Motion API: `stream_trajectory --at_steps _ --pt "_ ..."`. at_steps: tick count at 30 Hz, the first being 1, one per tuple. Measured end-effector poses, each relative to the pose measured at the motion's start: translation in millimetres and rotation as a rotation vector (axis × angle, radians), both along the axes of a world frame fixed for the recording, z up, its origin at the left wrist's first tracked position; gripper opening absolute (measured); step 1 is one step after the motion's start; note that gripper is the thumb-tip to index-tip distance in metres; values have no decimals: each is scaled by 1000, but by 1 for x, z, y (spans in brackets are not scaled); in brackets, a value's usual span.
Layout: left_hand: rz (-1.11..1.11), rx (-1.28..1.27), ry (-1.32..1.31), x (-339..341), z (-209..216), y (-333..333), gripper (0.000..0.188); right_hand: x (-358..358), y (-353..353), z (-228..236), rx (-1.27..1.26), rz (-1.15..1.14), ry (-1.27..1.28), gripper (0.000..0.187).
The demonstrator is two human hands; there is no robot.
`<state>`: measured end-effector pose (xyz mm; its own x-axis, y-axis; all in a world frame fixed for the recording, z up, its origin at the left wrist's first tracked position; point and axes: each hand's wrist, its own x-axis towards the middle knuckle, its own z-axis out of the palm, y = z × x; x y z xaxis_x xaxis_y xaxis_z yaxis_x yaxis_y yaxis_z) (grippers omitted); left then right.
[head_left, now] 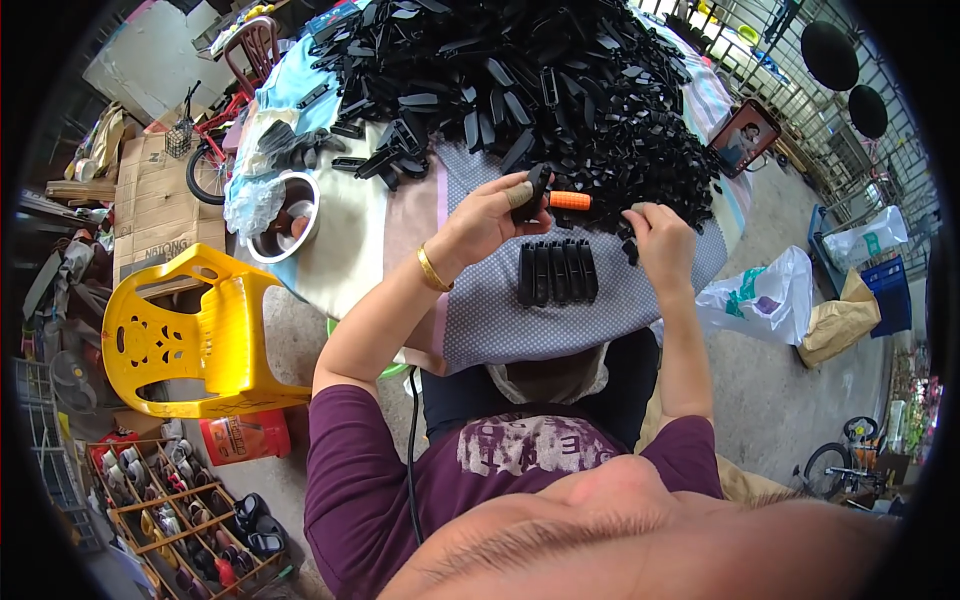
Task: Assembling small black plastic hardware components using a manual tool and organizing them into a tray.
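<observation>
A black plastic part [536, 188], pinched in the left hand [494, 212], is just beyond the row of black pieces [557, 274]. An orange handle [570, 201] also sits beyond the row. Right of it, the right hand [662, 242] bunches its fingertips; on what, I cannot tell. Farther beyond spreads a black heap [490, 85].

purple short-sleeved shirt [365, 490] | pale blocky chest print [535, 443] | gold left-wrist bangle [431, 270] | dark trousers [634, 385]

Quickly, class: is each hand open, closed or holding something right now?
Left hand: closed on an elongated black plastic piece.
Right hand: closed in a pinch beside small black plastic pieces; whether it grips one cannot be told.
</observation>
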<state>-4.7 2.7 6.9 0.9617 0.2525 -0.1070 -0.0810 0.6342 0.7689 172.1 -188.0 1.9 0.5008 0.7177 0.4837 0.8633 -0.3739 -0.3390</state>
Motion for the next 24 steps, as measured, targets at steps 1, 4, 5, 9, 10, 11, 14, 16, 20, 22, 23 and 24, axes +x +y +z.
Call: stream_trajectory --at_steps 1,4,5,9,10,11,14,16,20,22,23,24 --pt "-42 -12 -36 1 -1 1 35 3 1 0 106 11 -19 16" --pt "-32 23 40 2 3 -8 33 -9 8 12 267 46 -32 11" --pt "-70 49 17 0 2 -8 33 -20 12 19 361 133 33 10" --pt "-149 32 -54 0 3 -15 37 -48 32 30 538 385 -96 12" --pt "-149 35 -53 0 1 -15 37 -53 36 31 531 397 -129 13" --pt "-140 26 -77 0 1 -17 37 -54 37 31 533 397 -130 13" --pt "-123 38 -105 -1 0 -19 39 -58 42 30 469 379 -222 14" --pt "-84 107 -119 0 1 -22 40 -60 41 31 427 386 -233 16" --pt "-104 191 -129 -2 5 -20 39 -61 42 33 385 390 -205 16" --pt "-69 231 -123 -4 5 -23 37 -64 40 38 304 408 -168 19" --pt "-65 230 -122 -4 3 -22 37 -64 40 39 304 412 -167 19" --pt "-59 246 -107 -3 0 -21 36 -63 39 39 258 441 -151 20"
